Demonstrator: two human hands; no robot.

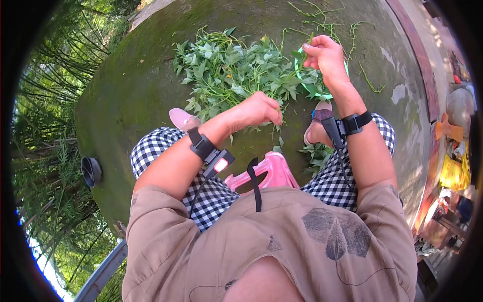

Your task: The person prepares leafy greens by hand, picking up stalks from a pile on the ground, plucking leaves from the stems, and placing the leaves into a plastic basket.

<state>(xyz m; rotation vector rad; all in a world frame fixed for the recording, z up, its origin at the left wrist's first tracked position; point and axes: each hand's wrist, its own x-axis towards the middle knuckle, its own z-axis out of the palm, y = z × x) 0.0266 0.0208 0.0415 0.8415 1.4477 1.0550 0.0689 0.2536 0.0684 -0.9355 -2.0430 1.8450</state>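
A heap of leafy green vines (226, 65) lies on the mossy concrete in front of me. My left hand (259, 108) is above the near edge of the heap, its fingers curled together; what they hold, if anything, is hidden. Further forward and to the right, my right hand (326, 54) pinches a short green stem (309, 43) between thumb and fingers. Below that hand stands a light-green rimmed basket (323, 96), partly covered by the hand, with leaves in and around it.
Stripped vine stems (353, 43) lie at the far right of the heap. Between my knees is a pink plastic stool (276, 168). More leaves (319, 155) rest by my right foot. A dark pot (91, 171) stands left, and a yellow bag (455, 173) lies among clutter at right.
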